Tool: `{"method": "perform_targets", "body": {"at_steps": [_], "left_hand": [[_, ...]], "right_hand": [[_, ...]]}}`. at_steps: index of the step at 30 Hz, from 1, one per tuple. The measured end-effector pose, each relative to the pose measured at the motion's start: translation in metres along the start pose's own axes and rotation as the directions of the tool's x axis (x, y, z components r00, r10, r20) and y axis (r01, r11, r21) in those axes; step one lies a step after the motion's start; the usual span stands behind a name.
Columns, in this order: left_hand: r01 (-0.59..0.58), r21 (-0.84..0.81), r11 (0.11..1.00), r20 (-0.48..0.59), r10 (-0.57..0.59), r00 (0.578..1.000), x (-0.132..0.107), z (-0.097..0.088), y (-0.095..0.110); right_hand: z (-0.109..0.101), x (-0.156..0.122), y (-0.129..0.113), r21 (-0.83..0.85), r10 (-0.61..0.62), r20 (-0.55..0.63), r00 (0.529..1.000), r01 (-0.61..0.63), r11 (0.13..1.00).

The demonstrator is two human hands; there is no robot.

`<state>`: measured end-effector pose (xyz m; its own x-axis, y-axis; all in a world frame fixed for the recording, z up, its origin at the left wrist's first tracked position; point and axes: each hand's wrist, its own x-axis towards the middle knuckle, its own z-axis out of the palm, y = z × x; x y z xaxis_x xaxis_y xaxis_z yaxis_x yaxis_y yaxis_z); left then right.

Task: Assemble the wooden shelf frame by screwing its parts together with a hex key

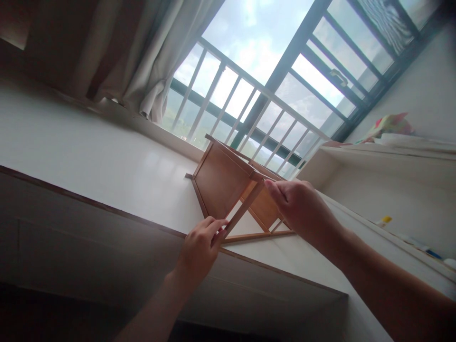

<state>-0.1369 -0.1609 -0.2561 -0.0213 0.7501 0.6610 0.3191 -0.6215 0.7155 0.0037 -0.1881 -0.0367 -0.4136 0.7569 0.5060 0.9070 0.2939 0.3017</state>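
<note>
A brown wooden frame (223, 178) with flat side panels and short jutting ends lies tilted on the white desktop (142, 180); it resembles a small rack or shelf unit, but I cannot tell its exact kind. My left hand (200, 244) is closed around the lower end of a wooden bar (245, 206) at the near side, close to the desk edge. At the bar's upper end, my right hand (301, 204) pinches the corner of the same frame. That hand and forearm hide part of the frame's right side.
Behind the desk is a window with a white railing (270, 95). A grey curtain (156, 71) hangs at the left. On the right stands a white shelf unit (374, 166), with a yellow-capped item (384, 220) inside and colourful cloth (388, 126) on top.
</note>
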Motion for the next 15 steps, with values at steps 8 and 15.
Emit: {"method": "perform_targets", "body": {"at_steps": [8, 15], "left_hand": [[0.004, 0.021, 1.000, -0.002, -0.004, 1.000, -0.001, 0.000, 0.002], [0.005, 0.012, 1.000, -0.004, -0.005, 1.000, 0.000, 0.001, 0.000]], "right_hand": [[-0.010, -0.001, 0.004, -0.353, -0.151, 0.012, 0.989, 0.145, 0.924], [-0.024, 0.000, -0.001, -0.497, -0.227, 0.088, 0.970, 0.241, 0.834]]}}
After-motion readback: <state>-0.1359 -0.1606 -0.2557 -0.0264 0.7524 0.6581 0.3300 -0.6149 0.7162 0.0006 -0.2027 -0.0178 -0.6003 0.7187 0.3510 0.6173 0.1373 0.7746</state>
